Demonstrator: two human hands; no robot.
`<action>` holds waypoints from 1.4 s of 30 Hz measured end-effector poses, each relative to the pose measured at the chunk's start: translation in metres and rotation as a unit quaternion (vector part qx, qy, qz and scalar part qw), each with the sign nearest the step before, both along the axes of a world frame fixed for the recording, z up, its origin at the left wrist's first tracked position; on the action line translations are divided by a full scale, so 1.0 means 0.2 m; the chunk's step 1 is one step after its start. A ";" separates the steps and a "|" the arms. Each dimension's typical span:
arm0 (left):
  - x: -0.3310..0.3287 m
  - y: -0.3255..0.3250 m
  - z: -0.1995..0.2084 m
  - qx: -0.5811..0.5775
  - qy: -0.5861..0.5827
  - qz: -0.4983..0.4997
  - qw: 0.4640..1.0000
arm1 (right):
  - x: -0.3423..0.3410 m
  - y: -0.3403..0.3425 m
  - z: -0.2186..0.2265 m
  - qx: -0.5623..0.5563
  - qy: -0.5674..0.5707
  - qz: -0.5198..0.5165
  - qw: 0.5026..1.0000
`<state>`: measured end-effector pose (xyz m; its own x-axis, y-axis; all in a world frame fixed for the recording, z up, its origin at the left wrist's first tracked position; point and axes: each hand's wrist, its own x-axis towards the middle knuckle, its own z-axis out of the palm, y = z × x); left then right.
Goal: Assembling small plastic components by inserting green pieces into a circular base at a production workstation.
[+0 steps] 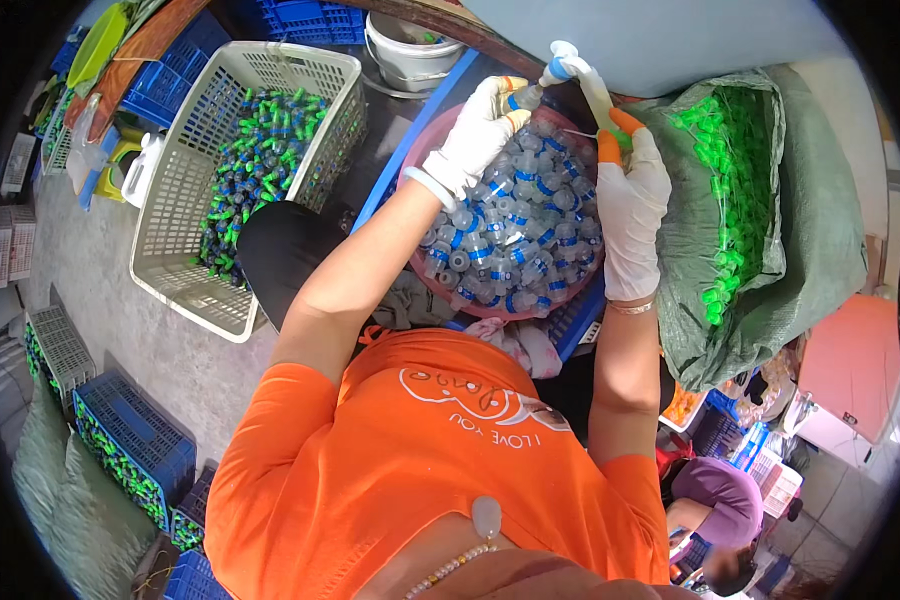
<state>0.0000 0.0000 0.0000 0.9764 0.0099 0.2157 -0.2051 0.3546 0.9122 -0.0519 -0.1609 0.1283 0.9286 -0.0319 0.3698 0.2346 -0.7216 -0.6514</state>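
Note:
My left hand (480, 135), in a white glove with orange fingertips, pinches a small clear plastic part (526, 98). It holds the part up to a white-and-blue fitting (562, 66) above the far side of a pink basin (413, 165). A pile of clear plastic parts with blue bands (515, 220) fills the basin. To its right my right hand (632, 190), gloved the same way, has thumb and finger closed on a small green plastic piece (625, 142), partly hidden by the fingers. A white curved piece (597, 98) runs from the fitting toward this hand.
On the right, an open green woven sack (830, 190) holds bright green plastic pieces (725, 200). A cream basket (155, 235) of green-and-blue assembled pieces stands at left. Behind it are a white bucket (410, 55) and blue crates. Another person (715, 500) sits at lower right.

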 end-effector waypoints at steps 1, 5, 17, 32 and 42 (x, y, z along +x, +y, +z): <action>0.00 0.00 0.00 -0.001 0.003 -0.006 1.000 | 0.01 0.00 -0.01 -0.004 0.005 0.001 1.000; 0.00 0.01 0.02 -0.008 0.010 -0.020 1.000 | 0.01 0.00 -0.04 -0.006 0.017 0.003 1.000; -0.02 0.00 0.03 -0.014 0.006 -0.024 1.000 | 0.04 -0.02 -0.09 -0.016 -0.015 0.015 1.000; -0.19 0.05 0.01 0.103 0.000 -0.102 0.989 | -0.02 0.03 -0.15 0.074 -0.067 0.045 0.994; -0.46 -0.04 0.13 0.221 -0.120 -0.013 0.968 | -0.18 0.06 -0.22 0.078 0.019 0.100 0.992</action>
<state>-0.0929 -0.0085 0.0266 0.8960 -0.1589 0.4146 -0.4270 -0.0524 0.9027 -0.0882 -0.1491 0.0833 0.9352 0.1005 0.3395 0.3361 -0.5533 -0.7622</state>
